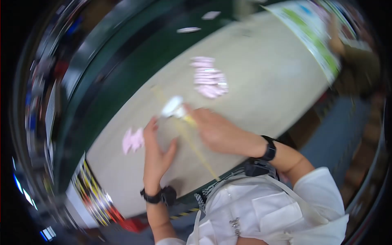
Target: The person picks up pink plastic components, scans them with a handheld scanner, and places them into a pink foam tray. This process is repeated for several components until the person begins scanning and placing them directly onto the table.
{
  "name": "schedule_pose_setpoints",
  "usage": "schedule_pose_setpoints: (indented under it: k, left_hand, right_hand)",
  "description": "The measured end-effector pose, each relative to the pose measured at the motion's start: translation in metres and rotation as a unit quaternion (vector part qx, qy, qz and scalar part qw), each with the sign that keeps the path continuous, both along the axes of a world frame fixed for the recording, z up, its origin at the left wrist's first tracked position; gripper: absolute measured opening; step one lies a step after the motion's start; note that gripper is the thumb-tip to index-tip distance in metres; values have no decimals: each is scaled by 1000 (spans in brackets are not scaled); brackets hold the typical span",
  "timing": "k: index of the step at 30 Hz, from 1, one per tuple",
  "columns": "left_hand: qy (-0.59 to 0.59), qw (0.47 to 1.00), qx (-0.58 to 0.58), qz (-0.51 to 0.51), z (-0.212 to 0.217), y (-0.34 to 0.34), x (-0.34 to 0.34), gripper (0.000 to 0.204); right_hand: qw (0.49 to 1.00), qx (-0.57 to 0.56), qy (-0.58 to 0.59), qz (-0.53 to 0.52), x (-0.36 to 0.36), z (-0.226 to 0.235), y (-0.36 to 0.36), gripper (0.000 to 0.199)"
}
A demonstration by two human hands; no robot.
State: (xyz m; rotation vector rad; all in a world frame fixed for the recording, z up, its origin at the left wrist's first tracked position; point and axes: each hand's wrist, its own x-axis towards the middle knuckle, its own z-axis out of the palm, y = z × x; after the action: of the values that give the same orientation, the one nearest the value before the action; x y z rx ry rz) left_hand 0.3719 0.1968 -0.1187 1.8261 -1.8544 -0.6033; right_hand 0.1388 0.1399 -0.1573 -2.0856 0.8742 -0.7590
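Note:
My right hand (210, 128) is closed around a small white object with a yellow part (174, 107); motion blur hides its exact kind. Just to its left, my left hand (157, 153) is open, thumb and fingers apart, holding nothing. Beside the left fingertips lies a small cluster of pink packets (132, 141). Farther off, past the right hand, a larger group of slim pink packets (209, 77) lies in overlapping rows on the pale table (261, 69). A thin yellow line (200, 155) crosses the tabletop beneath the hands.
Beyond the table's far edge runs a dark green belt (122, 81) carrying loose pink packets (188, 30). Colourful printed sheets (304, 34) cover the far right end, beside another person's arm (337, 41). A stack of multicoloured, striped items (96, 192) stands at the near left end.

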Motion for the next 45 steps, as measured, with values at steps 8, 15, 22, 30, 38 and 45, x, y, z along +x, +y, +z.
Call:
schedule_pose_setpoints:
  k: [8, 15, 22, 30, 38, 45]
  left_hand:
    - [-137, 990, 15, -41, -63, 19, 4, 73]
    - [-170, 983, 44, -53, -61, 19, 10, 68]
    - [-196, 977, 68, -42, -60, 17, 5, 65]
    - [-190, 979, 63, -28, -66, 15, 7, 62]
    - [-164, 985, 47, -31, -71, 20, 8, 62]
    - [-83, 993, 20, -76, -57, 22, 30, 68]
  right_hand:
    - [957, 284, -23, 53, -173, -42, 108, 48]
    - [675, 495, 435, -332, -329, -288, 260, 50]
    - [832, 280, 274, -392, -283, -376, 270, 51]
    - [794, 291, 326, -422, -290, -434, 233, 40]
    - [784, 333, 322, -413, -339, -330, 202, 43]
    - [820, 207, 303, -440, -340, -187, 218, 45]
